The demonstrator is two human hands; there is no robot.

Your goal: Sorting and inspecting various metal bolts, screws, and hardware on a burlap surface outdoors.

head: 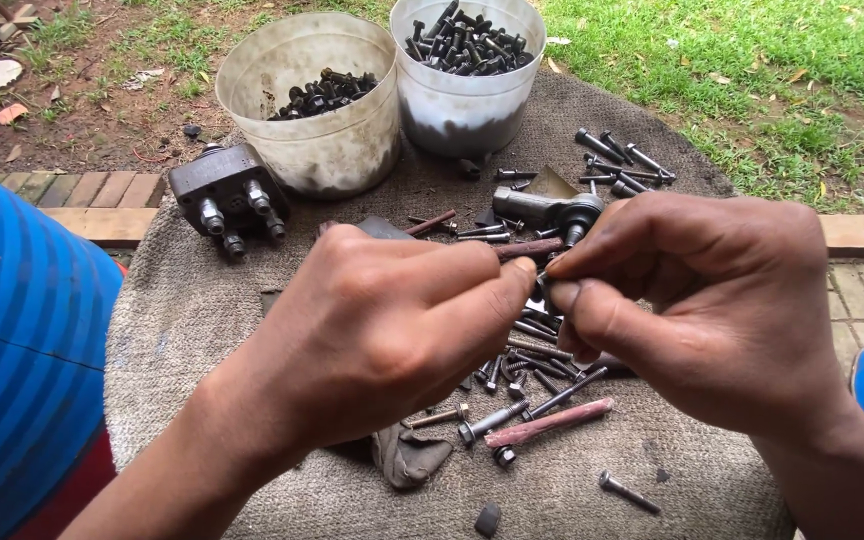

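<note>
Rusty bolt [530,248] pinched at centre frame, between both hands, above the mat [192,310]. Left hand [392,330] clamped on its shank with thumb and forefinger; right hand [712,300] closed on its tip, fingertips meeting the left thumb. Whether a small nut sits at that tip: cannot tell. Directly beneath, a scatter of dark bolts [537,360] on the mat, with a reddish rod [549,422] and a lone bolt [629,492] nearer the viewer. Behind the hands, a grey rod end [552,208] and more bolts [622,165] at the mat's far right. Further back, two white buckets: the left one [312,120] part filled with dark nuts, the right one [467,90] with bolts. Left of those, a dark metal block [227,195] with studs. Blue-clad knees at both frame edges; grass and brick paving around.
</note>
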